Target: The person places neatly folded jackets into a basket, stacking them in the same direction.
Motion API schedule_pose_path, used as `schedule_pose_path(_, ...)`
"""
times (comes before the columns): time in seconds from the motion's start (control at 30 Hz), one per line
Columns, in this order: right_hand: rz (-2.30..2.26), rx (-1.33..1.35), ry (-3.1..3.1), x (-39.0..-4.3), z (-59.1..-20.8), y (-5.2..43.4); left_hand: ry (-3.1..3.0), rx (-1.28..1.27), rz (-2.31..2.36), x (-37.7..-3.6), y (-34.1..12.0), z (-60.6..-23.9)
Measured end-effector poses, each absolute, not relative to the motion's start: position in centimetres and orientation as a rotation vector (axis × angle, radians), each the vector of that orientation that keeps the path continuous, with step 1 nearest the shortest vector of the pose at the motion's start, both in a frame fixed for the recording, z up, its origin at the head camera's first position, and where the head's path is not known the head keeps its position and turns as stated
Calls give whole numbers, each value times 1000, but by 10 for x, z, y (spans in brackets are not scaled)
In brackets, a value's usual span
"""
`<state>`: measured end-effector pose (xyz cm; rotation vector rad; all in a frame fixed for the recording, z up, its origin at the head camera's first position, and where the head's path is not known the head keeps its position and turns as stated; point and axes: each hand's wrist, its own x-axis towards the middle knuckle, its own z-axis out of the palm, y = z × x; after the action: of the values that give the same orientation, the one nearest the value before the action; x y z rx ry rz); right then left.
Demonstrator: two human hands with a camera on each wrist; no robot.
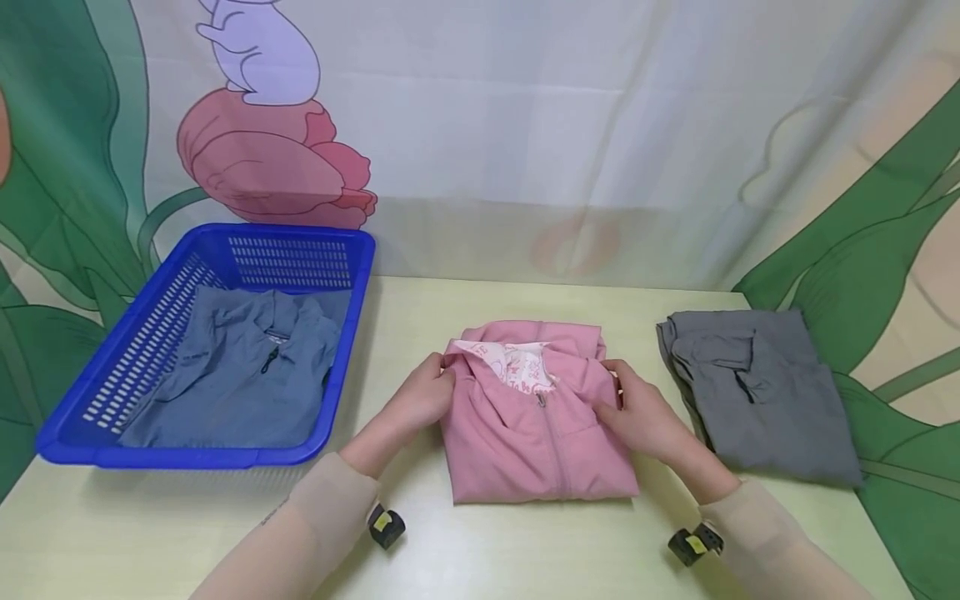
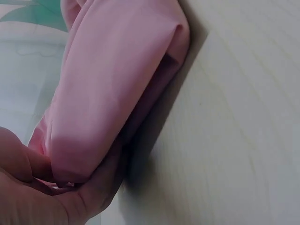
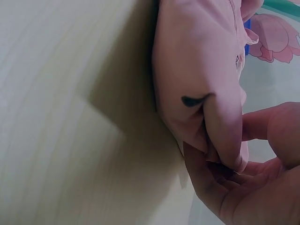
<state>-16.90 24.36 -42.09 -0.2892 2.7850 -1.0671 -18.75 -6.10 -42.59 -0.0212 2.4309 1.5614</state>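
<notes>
between the hands: pink jacket [image 1: 536,425], folded into a rough square, lies flat on the counter [image 1: 480,550] straight ahead of the person, its zip line running from near edge toward the collar at the far edge.
long axis: near-to-far along the zip; the two hands sit across it, one at each upper side edge, equally near.
left hand [image 1: 420,400]: fingers curled round the jacket's left edge near the collar, pinching the fold; the wrist view shows cloth tucked between thumb and fingers.
right hand [image 1: 637,412]: grasps the right edge the same way, fingers under a fold, thumb on top.
material: soft, matte, thin cloth that bulges in rounded folds; white lining with pink print shows at the open collar.
to the left: blue basket [image 1: 97,392], rigid plastic with slotted walls, holds a folded blue-grey shirt [image 1: 240,375].
to the right: folded grey garment [image 1: 765,400] lies on the counter, just beside the right hand, apart from the jacket.
</notes>
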Motion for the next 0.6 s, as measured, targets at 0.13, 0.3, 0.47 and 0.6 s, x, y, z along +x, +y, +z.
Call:
schedule_pose_path(0.13, -1088, -295, 2781, -168, -422, 243, 2430, -5, 1534, -191, -62, -426)
schedule_pose_path(0.3, -1086, -284, 2785, -167, -424, 242, 2363, -32, 1540, -199, -60, -429)
schedule_pose_path(0.47, -1102, -282, 2774, -167, -426, 242, 2297, -88, 1566, -206, -60, -430)
schedule_pose_path(0.6, -1110, -286, 2774, -166, -425, 241, 2212, -125, 1650, -208, -60, -431)
